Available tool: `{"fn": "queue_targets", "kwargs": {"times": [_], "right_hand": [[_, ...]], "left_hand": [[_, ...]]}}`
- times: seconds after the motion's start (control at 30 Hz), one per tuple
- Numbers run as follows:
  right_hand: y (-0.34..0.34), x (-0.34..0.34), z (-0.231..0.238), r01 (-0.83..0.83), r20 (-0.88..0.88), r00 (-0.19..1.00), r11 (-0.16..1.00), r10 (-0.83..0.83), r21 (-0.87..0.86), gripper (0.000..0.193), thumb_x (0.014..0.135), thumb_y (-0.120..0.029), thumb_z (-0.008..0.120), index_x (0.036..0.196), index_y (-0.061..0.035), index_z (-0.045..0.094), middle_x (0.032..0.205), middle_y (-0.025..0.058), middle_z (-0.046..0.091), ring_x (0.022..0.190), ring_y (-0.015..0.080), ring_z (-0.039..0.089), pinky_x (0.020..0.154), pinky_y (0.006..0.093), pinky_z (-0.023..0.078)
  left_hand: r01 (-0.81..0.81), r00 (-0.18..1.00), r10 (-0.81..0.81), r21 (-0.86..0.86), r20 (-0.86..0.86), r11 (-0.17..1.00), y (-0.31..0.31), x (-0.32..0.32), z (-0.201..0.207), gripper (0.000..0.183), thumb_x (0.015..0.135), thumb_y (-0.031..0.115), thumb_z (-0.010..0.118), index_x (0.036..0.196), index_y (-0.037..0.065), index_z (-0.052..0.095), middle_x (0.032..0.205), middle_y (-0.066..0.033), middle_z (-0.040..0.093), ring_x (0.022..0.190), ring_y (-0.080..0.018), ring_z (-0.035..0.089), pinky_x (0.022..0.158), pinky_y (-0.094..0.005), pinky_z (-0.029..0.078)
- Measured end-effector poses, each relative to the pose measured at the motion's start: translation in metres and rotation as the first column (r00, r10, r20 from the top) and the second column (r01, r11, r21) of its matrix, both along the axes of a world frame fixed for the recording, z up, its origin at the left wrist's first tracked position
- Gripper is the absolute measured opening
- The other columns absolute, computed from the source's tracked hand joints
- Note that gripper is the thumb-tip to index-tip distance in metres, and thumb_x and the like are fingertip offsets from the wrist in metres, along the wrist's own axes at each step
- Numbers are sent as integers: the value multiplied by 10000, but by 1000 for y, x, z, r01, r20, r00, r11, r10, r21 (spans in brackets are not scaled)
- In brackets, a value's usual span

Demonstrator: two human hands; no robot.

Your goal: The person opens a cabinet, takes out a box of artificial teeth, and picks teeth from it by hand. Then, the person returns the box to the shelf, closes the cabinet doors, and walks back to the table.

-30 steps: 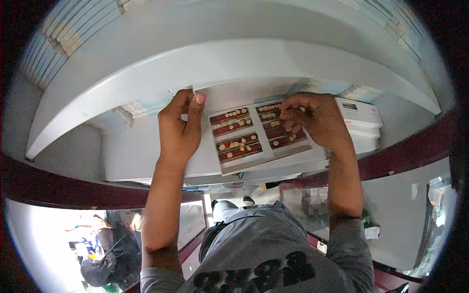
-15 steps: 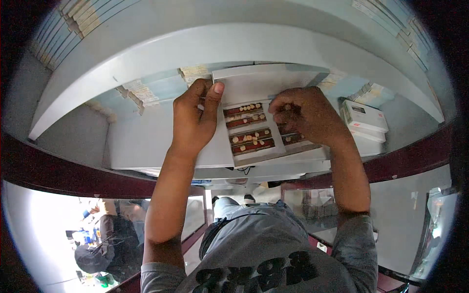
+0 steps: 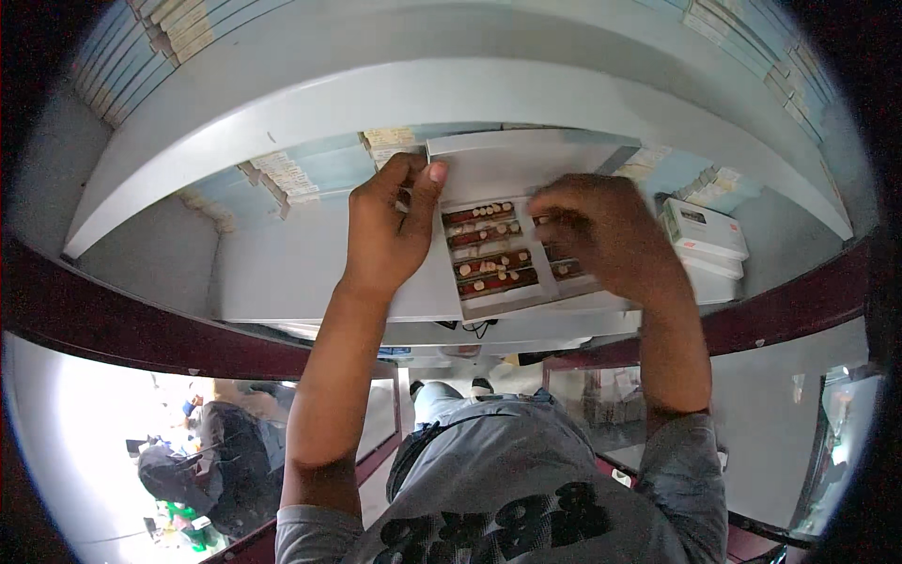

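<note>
A shallow white box (image 3: 503,311) lies on the shelf in front of me, its hinged lid (image 3: 536,160) raised at the back. Inside, dark red strips hold rows of small cream artificial teeth (image 3: 493,269), some sitting unevenly. My left hand (image 3: 390,226) grips the left edge of the lid between thumb and fingers. Over the box's right compartment is my right hand (image 3: 615,230), its fingers curled down toward the strips there. Those fingers are smeared by motion and cover much of that side, so whatever they touch is hidden.
White boxes (image 3: 705,230) are stacked at the right. Pale blue cartons (image 3: 319,174) line the back beneath a thick white shelf edge (image 3: 451,85). Bare shelf surface (image 3: 291,263) lies left of the box. A person in dark clothing (image 3: 230,461) is at lower left.
The whole view has shifted slightly. My right hand has moved a little over the right compartment and its fingers blur more. My left hand keeps its grip on the lid.
</note>
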State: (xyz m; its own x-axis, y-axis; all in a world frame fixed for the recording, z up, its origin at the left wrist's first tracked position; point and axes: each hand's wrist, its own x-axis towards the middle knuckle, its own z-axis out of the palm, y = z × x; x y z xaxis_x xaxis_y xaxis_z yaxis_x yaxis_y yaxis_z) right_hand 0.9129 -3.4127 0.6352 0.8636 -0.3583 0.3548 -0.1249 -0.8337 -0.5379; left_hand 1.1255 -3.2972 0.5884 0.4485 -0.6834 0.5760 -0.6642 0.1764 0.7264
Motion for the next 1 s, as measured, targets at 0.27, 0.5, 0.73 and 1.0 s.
{"fn": "queue_targets", "kwargs": {"times": [0.27, 0.5, 0.73, 1.0], "right_hand": [[7, -112, -2, 435, 409, 768, 871, -492, 230, 195, 820, -70, 758, 1003, -55, 692, 954, 62, 714, 871, 175, 666, 768, 309, 514], [27, -103, -65, 485, 146, 869, 873, -473, -56, 313, 774, -85, 793, 1065, -67, 683, 1149, 135, 657, 1040, 291, 637, 833, 379, 509], [55, -131, -70, 312, 149, 927, 927, -346, 207, 222, 819, -48, 735, 1034, -34, 680, 989, 107, 693, 919, 287, 669, 824, 393, 520], [83, -142, -129, 100, 45, 921, 347, -387, 933, 270, 761, -106, 785, 995, -19, 684, 912, 28, 684, 871, 160, 628, 762, 325, 480]], "left_hand": [[318, 945, -324, -107, -43, 942, 25, -5, -9, 1105, 874, 835, 67, 1019, -55, 705, 1038, -193, 695, 952, -275, 605, 928, -445, 435], [133, 834, -261, 282, 486, 950, 70, -61, -17, 716, 781, 552, 727, 1288, 63, 598, 1388, -186, 524, 1343, -410, 417, 1108, -549, 276], [21, 799, -107, 151, 591, 988, 98, -62, -64, 360, 886, 165, 681, 1230, 79, 617, 1368, -164, 571, 1335, -401, 474, 1072, -491, 425], [171, 781, -87, -78, 619, 982, 158, -77, -105, 236, 872, 132, 672, 1098, 66, 655, 1257, -194, 625, 1238, -375, 573, 1044, -443, 503]]}}
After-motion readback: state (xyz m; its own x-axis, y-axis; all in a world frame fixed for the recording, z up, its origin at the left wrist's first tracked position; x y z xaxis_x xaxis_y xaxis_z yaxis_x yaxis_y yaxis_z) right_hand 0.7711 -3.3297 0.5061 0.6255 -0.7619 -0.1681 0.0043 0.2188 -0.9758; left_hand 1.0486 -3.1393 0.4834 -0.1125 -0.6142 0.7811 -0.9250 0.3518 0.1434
